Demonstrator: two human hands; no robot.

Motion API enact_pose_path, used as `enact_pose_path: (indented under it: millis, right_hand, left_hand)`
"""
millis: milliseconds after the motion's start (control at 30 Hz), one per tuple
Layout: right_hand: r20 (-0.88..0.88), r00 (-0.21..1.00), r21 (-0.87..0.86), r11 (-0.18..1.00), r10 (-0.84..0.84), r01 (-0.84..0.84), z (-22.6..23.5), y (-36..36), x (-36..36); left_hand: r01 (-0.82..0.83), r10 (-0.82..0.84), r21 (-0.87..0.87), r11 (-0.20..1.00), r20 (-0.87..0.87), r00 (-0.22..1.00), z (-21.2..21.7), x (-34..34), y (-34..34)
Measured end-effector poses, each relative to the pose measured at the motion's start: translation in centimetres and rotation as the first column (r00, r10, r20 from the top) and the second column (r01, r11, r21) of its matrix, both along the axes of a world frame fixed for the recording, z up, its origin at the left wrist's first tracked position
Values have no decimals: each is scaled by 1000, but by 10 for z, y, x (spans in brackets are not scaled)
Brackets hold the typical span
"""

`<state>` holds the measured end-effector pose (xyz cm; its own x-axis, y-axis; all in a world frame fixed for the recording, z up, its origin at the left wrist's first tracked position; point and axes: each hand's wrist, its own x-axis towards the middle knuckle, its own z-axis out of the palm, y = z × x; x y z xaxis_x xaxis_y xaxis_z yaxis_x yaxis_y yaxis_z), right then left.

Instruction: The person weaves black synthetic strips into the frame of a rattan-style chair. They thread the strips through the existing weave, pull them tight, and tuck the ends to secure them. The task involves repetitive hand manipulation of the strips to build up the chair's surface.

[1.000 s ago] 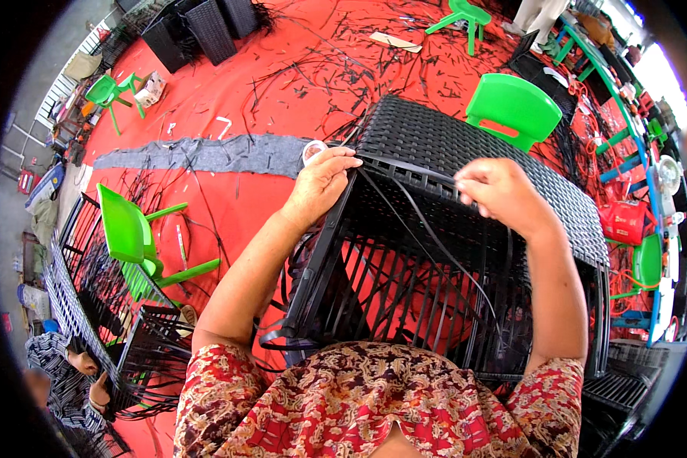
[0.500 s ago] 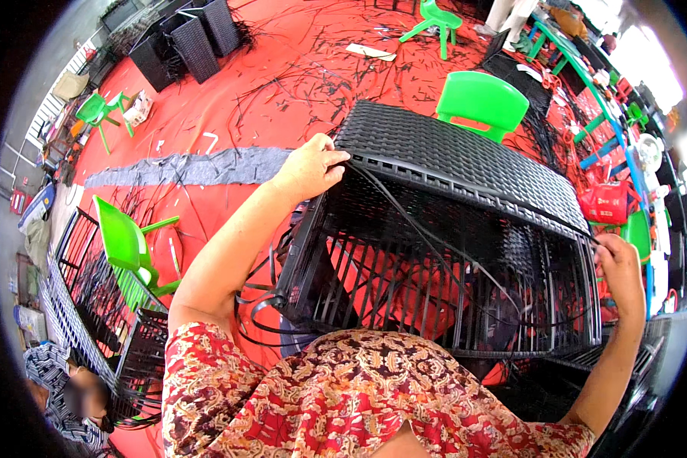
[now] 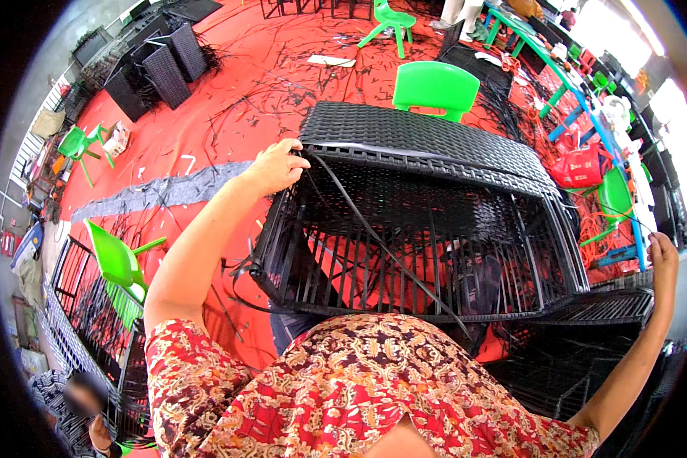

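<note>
Left hand [image 3: 278,166] fingers grip black woven frame [image 3: 427,206] corner; right hand [image 3: 662,256] pulls thin strand [image 3: 382,243], fingers unclear; frame looks stiff, bulky.

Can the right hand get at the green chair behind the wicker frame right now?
Probably not. The right hand is flung out far to the side, and the black wicker frame stands between the person and the green chair, which sits beyond its far edge.

A red floor [image 3: 267,84] strewn with black strips holds green chairs [image 3: 435,88], black frames [image 3: 164,65] and a grey mat [image 3: 168,192].
</note>
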<state>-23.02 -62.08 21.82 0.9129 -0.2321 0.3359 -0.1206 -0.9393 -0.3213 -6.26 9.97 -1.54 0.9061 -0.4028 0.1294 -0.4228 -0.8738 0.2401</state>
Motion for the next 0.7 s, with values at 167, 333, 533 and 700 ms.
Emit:
enact_pose_path:
  millis: [167,333,533,700]
  right_hand:
    - [-155,982,165,977,-108,133,-13,16,-8]
    - [-144,989,277,959,-25,64,-28,66,26]
    - [-37,998,367,930,44,-27,-31,70,101]
    - [-12,999,198,979,48,-45,-39,86,201]
  left_hand:
    - [94,-91,-17,995,114,989,-11,12,-7]
    - [174,-167,-3,985,263,950,-17,8,2]
    - [33,-33,1,999,148,988,-1,5,-14]
    - [130,-175,191,973,240,955,14,6,-32]
